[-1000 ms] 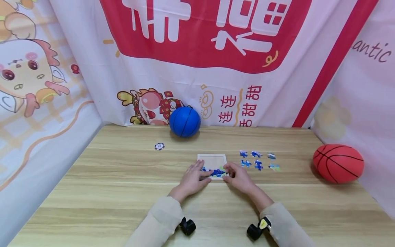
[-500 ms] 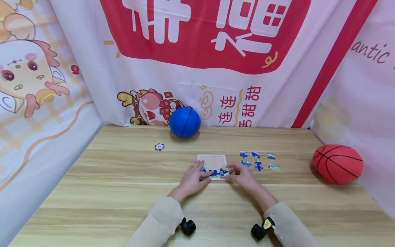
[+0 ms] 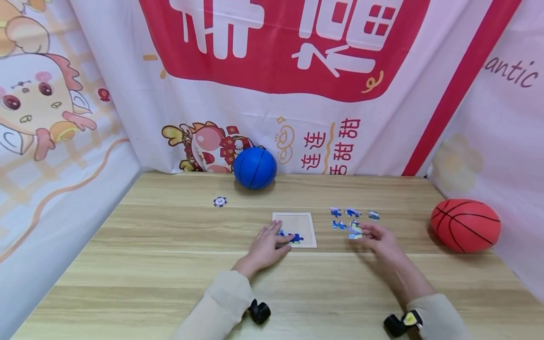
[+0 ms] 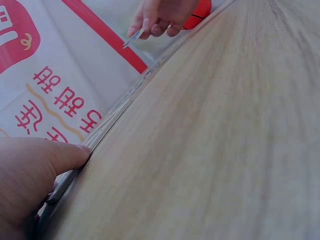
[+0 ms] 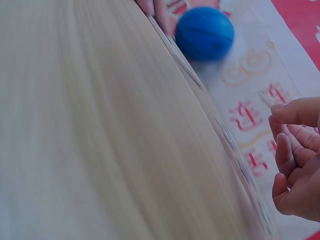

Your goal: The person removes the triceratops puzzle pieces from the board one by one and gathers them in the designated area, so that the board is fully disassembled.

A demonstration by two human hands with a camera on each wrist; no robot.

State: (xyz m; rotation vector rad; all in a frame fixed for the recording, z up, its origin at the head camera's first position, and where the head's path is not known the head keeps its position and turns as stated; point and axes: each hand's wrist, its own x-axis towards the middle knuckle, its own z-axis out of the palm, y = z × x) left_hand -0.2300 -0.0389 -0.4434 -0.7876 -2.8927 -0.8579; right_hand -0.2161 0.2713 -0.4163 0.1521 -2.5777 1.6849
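My left hand (image 3: 265,245) lies over the left side of a white puzzle tray (image 3: 313,233), its fingers extended across blue puzzle pieces (image 3: 297,238) in the tray's lower part. In the left wrist view its thumb (image 4: 70,156) lies along the tray edge. To the right, my right hand (image 3: 384,243) pinches a pale green and purple puzzle piece (image 3: 354,230) between thumb and fingertips. That piece is held above the table, thin and edge-on in the right wrist view. Loose puzzle pieces (image 3: 338,225) lie just beyond it, some partly covered by the hand.
A blue ball (image 3: 255,168) stands at the back against the curtain. A red ball (image 3: 466,225) sits at the table's right side. A poker chip (image 3: 220,202) lies left of the tray on the wooden table (image 3: 170,264).
My right hand has left the tray's lower right corner and moved right with a puzzle piece, baring that corner. My left hand has stayed in place.
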